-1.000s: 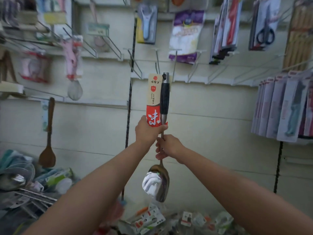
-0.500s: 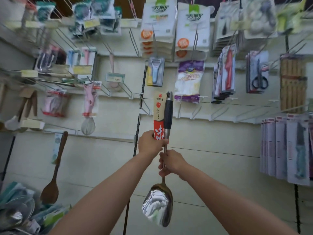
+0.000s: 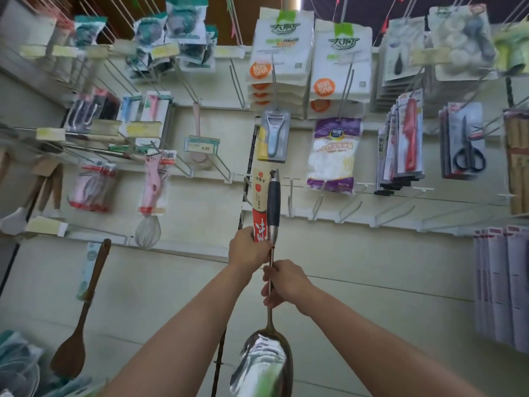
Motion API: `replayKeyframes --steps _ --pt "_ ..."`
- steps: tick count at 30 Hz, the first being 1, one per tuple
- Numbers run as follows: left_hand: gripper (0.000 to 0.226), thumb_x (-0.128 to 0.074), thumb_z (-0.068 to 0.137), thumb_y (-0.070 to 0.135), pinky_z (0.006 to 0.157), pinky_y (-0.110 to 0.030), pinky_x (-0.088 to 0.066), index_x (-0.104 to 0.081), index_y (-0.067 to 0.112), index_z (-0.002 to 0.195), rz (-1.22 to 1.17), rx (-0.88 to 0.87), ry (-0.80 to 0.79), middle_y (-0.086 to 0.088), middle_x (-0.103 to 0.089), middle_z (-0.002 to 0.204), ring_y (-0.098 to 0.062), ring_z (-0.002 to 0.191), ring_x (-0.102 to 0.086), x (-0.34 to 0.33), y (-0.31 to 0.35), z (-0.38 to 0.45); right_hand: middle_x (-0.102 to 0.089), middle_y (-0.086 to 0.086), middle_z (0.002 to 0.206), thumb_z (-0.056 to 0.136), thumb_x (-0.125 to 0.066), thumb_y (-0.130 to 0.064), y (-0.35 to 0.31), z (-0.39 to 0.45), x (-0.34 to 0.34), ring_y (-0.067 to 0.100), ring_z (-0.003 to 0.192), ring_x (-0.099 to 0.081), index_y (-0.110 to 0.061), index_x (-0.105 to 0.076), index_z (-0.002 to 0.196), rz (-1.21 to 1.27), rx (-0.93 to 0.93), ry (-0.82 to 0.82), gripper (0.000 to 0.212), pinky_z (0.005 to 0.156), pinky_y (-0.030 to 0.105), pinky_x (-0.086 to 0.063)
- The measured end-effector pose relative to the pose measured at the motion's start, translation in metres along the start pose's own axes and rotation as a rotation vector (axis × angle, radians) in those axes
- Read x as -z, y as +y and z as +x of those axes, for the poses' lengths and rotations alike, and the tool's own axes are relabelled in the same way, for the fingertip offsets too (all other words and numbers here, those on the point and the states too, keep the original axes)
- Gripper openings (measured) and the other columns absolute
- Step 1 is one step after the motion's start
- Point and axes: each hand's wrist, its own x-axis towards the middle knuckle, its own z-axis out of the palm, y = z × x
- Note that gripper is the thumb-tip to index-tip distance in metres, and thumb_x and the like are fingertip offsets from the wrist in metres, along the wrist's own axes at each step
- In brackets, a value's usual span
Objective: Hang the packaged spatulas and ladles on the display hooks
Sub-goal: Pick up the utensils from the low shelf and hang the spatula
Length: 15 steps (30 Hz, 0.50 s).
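At far left a wooden spatula (image 3: 75, 333) already hangs, and a whisk (image 3: 148, 229) beside it. The left hand (image 3: 248, 247) grips the label card (image 3: 260, 207) and lower handle; the right hand (image 3: 286, 283) pinches the thin shaft of the ladle (image 3: 273, 204) — held upright, bowl down, not yet hung. Its top eye sits just below the peeler (image 3: 273, 136), near bare hooks (image 3: 317, 204). To the right, the glove pack (image 3: 333, 156), knives (image 3: 408, 138) and scissors (image 3: 465, 141) crowd the rail above — likely the nearest thing to snag on.
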Motion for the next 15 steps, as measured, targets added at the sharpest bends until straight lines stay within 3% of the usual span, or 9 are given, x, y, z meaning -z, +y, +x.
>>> replayKeyframes --steps 6,15 --pt "0.006 -0.051 0.083 0.009 0.077 -0.046 -0.057 -0.057 0.008 0.083 0.005 0.015 0.070 -0.013 -0.068 0.082 -0.027 0.072 -0.071 0.008 -0.014 0.031 -0.058 0.009 0.067 0.101 -0.030 -0.016 -0.010 0.033 -0.019 0.009 0.033 -0.050 -0.003 -0.049 0.095 -0.075 0.038 -0.036 0.023 0.034 0.015 -0.038" --pt "0.013 -0.045 0.087 0.007 0.070 -0.044 -0.058 -0.055 -0.001 0.084 0.022 -0.014 0.111 -0.018 -0.067 0.083 -0.021 0.063 -0.071 0.021 -0.036 0.024 -0.057 0.012 0.067 0.097 -0.028 -0.007 0.003 0.048 -0.051 0.017 0.040 -0.056 -0.003 -0.048 0.092 0.042 0.007 -0.110 0.021 0.041 0.022 -0.047"
